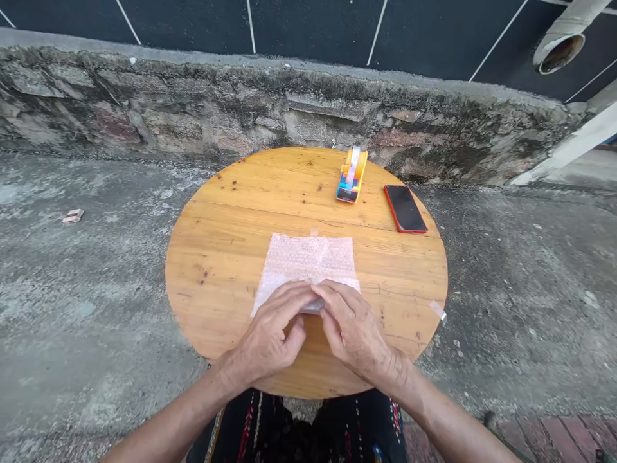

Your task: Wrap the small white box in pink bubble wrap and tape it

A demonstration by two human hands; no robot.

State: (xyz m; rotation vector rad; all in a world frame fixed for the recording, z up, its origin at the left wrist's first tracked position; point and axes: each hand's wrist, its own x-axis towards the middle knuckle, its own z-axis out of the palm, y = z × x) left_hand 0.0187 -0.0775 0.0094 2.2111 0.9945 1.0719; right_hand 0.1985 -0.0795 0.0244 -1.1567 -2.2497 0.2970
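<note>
A pinkish sheet of bubble wrap (pixel 311 254) lies flat on the round wooden table (pixel 207 238), a small piece of clear tape (pixel 314 232) at its far edge. My left hand (pixel 277 321) and my right hand (pixel 349 321) meet at the sheet's near edge, fingertips almost touching. Both hold the folded near part of the wrap, fingers on top and thumbs on the near side. Between them shows a greyish, shiny edge (pixel 313 307); whether it is wrap or something inside it I cannot tell, since my fingers cover most of it.
A yellow and blue tape dispenser (pixel 352 175) stands at the table's far side. Right of it lies a phone (pixel 405 209) with a red case. A strip of tape (pixel 438 311) hangs off the right edge. Beyond the table runs a low stone wall (pixel 216 116).
</note>
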